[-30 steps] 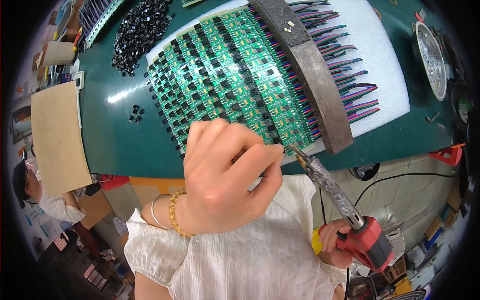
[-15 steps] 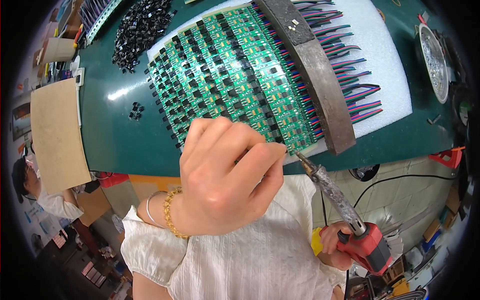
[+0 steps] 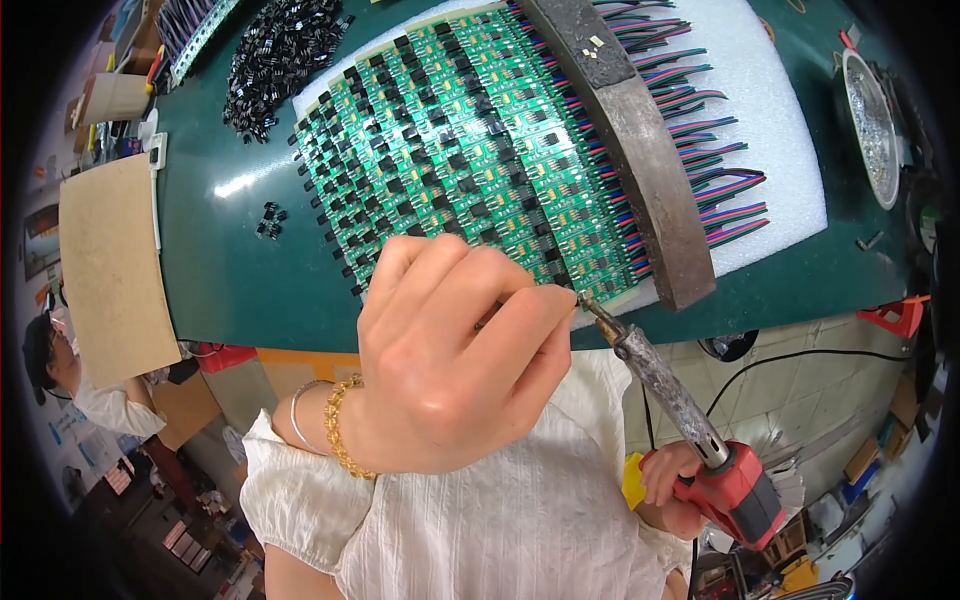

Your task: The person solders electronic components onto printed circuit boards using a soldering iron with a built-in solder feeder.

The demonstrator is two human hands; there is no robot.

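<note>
A panel of green circuit boards (image 3: pixel 470 150) with rows of black components lies on a white foam sheet (image 3: pixel 775 200). Over its near edge my left hand (image 3: pixel 450 360) is closed in a pinch; the fingertips hide most of whatever is between them. My right hand (image 3: pixel 672 490) grips the red handle of a soldering iron (image 3: pixel 660 380). The iron's tip touches or nearly touches the board's near corner, right beside my left fingertips. Red, blue, green and black wires (image 3: pixel 735 215) run from the boards' right side, under a heavy metal bar (image 3: pixel 645 170).
Loose black components form a pile (image 3: pixel 275 70) at the far left, with a small cluster (image 3: pixel 270 220) nearer. A metal dish (image 3: pixel 868 130) stands at the right. A brown cardboard sheet (image 3: pixel 115 270) is at the left, near another person (image 3: pixel 90 385). A black cable (image 3: pixel 800 352) crosses below the table edge.
The soldering iron's tip has shifted slightly left and up, closer to my left fingertips. My left hand stays nearly in place.
</note>
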